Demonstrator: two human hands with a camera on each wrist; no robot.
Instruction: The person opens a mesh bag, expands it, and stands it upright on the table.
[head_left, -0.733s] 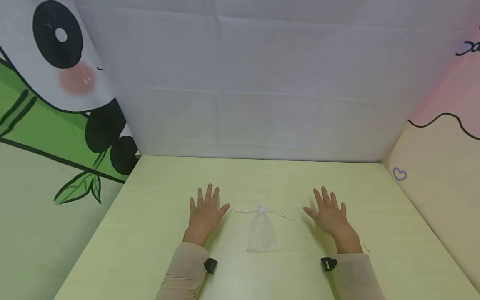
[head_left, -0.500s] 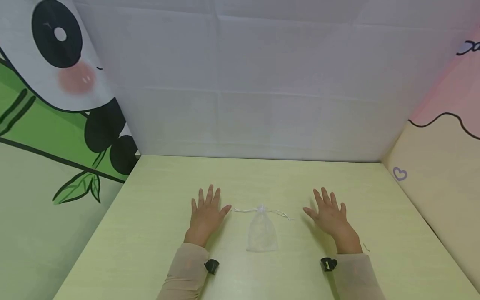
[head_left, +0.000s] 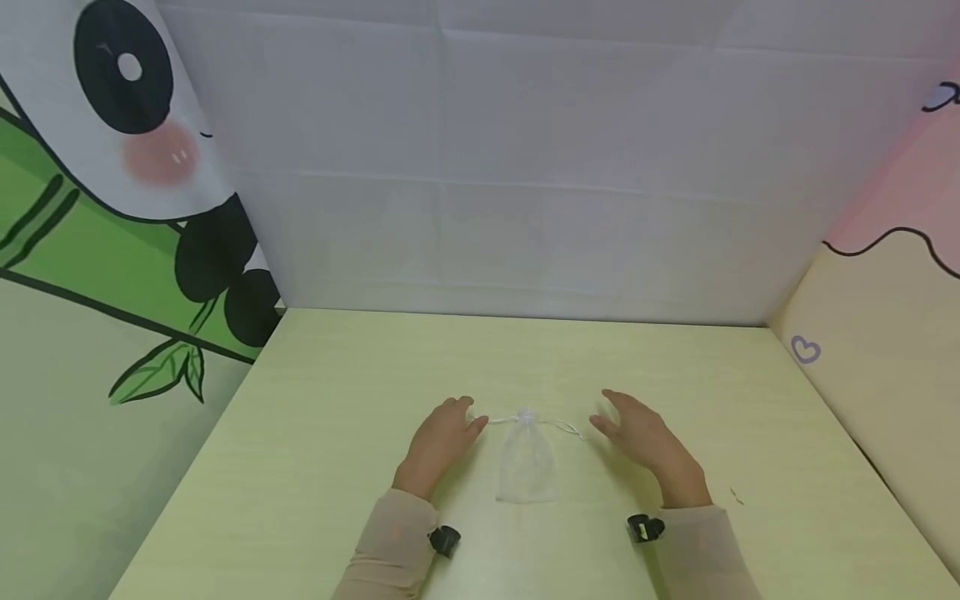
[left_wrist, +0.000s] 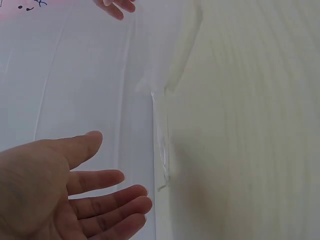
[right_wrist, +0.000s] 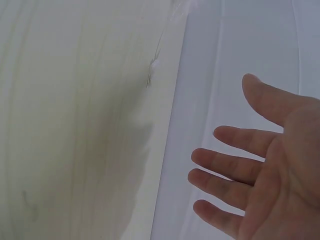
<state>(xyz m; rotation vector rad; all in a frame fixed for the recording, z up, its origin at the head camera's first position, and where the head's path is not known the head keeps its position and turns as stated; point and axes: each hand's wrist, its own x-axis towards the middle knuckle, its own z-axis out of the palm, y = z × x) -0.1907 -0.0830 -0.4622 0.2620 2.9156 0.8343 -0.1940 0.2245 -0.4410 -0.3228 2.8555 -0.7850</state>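
Hovering w/ relaxed fingers, left hand (head_left: pixel 442 439) & right hand (head_left: pixel 641 433) are flanking the pouch (head_left: pixel 526 462); probably light, floppy, snaggable — best pinched at drawstrings (head_left: pixel 570 430).

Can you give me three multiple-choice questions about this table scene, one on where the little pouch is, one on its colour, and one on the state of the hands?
1. Where does the drawstring pouch lie?
A. on the table between the two hands
B. left of both hands
C. against the back wall

2. What colour is the pouch?
A. solid black
B. sheer white
C. bright red

3. What are the hands doing?
A. both gripping the pouch
B. the left hand lifting the pouch
C. both open, holding nothing

Answers:
1. A: in the head view the pouch lies flat on the table, with the left hand on one side and the right hand on the other.
2. B: the table shows through its pale, see-through fabric.
3. C: both wrist views show spread, relaxed fingers with nothing in them.
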